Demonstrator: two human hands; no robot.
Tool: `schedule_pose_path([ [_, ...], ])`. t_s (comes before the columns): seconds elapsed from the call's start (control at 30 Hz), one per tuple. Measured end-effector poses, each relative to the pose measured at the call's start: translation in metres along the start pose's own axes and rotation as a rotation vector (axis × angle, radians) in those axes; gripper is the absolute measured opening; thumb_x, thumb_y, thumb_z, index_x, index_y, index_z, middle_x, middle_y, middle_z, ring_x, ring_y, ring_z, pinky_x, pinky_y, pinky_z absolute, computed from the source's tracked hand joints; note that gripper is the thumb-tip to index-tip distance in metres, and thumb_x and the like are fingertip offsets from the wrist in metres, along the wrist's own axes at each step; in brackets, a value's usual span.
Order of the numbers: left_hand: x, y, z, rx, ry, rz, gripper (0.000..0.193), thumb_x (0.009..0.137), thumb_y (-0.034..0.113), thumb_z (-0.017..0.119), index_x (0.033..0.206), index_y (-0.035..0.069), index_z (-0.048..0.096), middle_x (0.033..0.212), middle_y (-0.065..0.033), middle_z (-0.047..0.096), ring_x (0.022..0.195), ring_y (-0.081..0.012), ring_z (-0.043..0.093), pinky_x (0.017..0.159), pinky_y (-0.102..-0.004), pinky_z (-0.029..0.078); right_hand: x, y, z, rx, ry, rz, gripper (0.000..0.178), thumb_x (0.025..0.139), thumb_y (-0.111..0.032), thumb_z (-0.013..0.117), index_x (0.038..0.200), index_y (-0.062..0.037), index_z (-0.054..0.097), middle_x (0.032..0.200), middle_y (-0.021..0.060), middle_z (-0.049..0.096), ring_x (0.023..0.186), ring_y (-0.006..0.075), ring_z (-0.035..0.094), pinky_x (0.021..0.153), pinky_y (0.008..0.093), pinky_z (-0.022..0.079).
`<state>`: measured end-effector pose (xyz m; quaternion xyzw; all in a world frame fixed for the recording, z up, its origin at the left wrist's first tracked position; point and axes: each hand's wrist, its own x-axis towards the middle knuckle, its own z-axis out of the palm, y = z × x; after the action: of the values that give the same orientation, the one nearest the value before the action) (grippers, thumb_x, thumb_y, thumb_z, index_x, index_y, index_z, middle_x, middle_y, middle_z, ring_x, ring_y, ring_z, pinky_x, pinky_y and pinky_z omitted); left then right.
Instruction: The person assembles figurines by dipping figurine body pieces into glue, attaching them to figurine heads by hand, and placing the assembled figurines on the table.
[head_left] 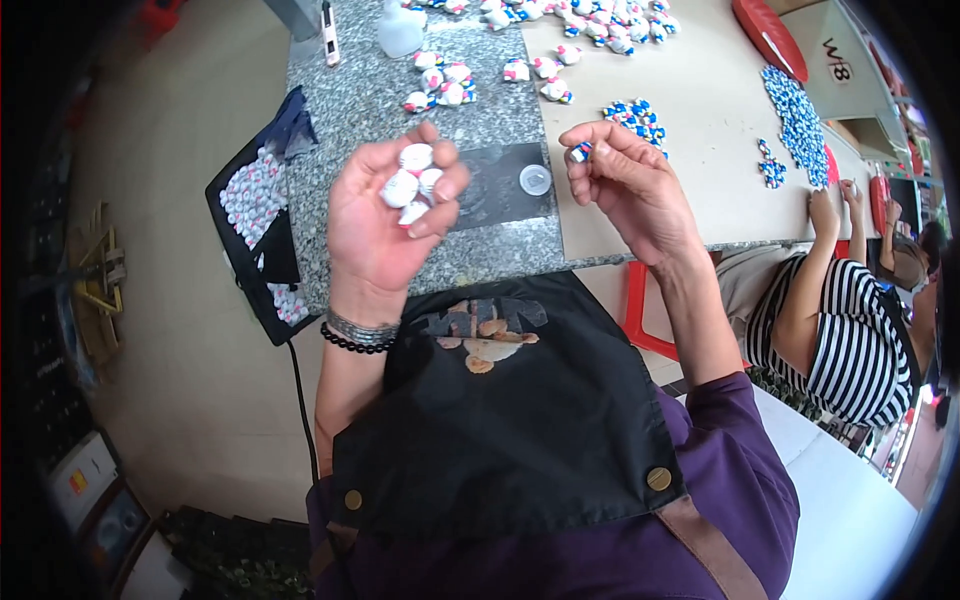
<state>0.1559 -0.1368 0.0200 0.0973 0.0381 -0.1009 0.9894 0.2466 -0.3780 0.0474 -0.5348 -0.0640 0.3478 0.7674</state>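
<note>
My left hand (372,215) is palm up with fingers curled round several small white balls (402,187), some marked with pink. In the finger and thumb of my right hand (645,190) is a small blue, white and red piece (580,152). Between the hands, on a dark mat (490,210), sits a small round clear dish (535,180). A cluster of little blue-and-white pieces (636,118) lies just beyond my right hand. Past my left hand stands a group of white-topped figures (447,84) with pink and blue parts.
A black tray (274,262) of white-and-pink balls (254,198) adjoins the left table edge. Many more figures (620,22) crowd the far side, near a translucent bottle (400,30). At right, a person in a striped top (830,330) sits beside a blue-and-white heap (798,115).
</note>
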Motion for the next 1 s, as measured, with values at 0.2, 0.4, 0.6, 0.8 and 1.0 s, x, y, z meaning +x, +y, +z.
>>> schedule_pose_path([
  [0.2, -0.01, -0.019, 0.003, -0.068, 0.071, -0.039, 0.028, 0.1, 0.02, 0.041, 0.113, -0.001, 0.053, 0.101, -0.0148, 0.06, 0.076, -0.0187, 0.05, 0.042, -0.021, 0.035, -0.002, 0.0, 0.008, -0.329, 0.066, -0.127, 0.016, 0.09, -0.005, 0.062, 0.105, -0.0004, 0.065, 0.082, 0.0018, 0.065, 0.075, 0.0091, 0.061, 0.07, 0.0234, 0.051],
  [0.4, -0.019, -0.03, 0.0, -0.002, 0.049, 0.021, 0.048, 0.102, 0.041, 0.037, 0.12, -0.001, 0.05, 0.102, -0.0136, 0.061, 0.072, -0.0136, 0.047, 0.04, -0.0198, 0.034, 0.004, -0.001, -0.001, -1.206, 0.03, -0.656, 0.018, 0.073, 0.002, 0.072, 0.09, -0.0039, 0.068, 0.085, 0.0061, 0.065, 0.075, 0.0199, 0.064, 0.068, 0.0304, 0.051],
  [0.6, -0.028, -0.038, 0.002, 0.103, 0.139, 0.044, 0.054, 0.102, 0.043, 0.038, 0.131, -0.002, 0.044, 0.097, -0.0103, 0.06, 0.069, -0.0134, 0.049, 0.039, -0.0194, 0.034, 0.01, 0.007, 0.005, -1.405, -0.114, -0.725, 0.018, 0.074, 0.007, 0.07, 0.089, -0.0016, 0.068, 0.087, 0.0079, 0.062, 0.079, 0.0216, 0.064, 0.066, 0.0321, 0.053],
  [0.8, -0.032, -0.036, 0.014, 0.186, 0.244, 0.015, 0.052, 0.101, 0.037, 0.043, 0.136, -0.001, 0.043, 0.093, -0.0073, 0.061, 0.067, -0.012, 0.051, 0.038, -0.0184, 0.034, 0.01, 0.01, 0.014, -1.67, -0.159, -0.792, 0.016, 0.074, 0.003, 0.065, 0.089, -0.0029, 0.069, 0.085, 0.0076, 0.059, 0.083, 0.0236, 0.062, 0.067, 0.0338, 0.053],
  [1.0, -0.032, -0.04, 0.011, 0.311, 0.311, 0.055, 0.041, 0.1, 0.03, 0.046, 0.126, -0.001, 0.05, 0.092, -0.0074, 0.061, 0.064, -0.0118, 0.052, 0.038, -0.0179, 0.033, 0.005, 0.012, 0.017, -1.689, -0.175, -0.768, 0.02, 0.073, 0.004, 0.063, 0.091, -0.0031, 0.067, 0.086, 0.0065, 0.058, 0.085, 0.0238, 0.06, 0.068, 0.0348, 0.052],
])
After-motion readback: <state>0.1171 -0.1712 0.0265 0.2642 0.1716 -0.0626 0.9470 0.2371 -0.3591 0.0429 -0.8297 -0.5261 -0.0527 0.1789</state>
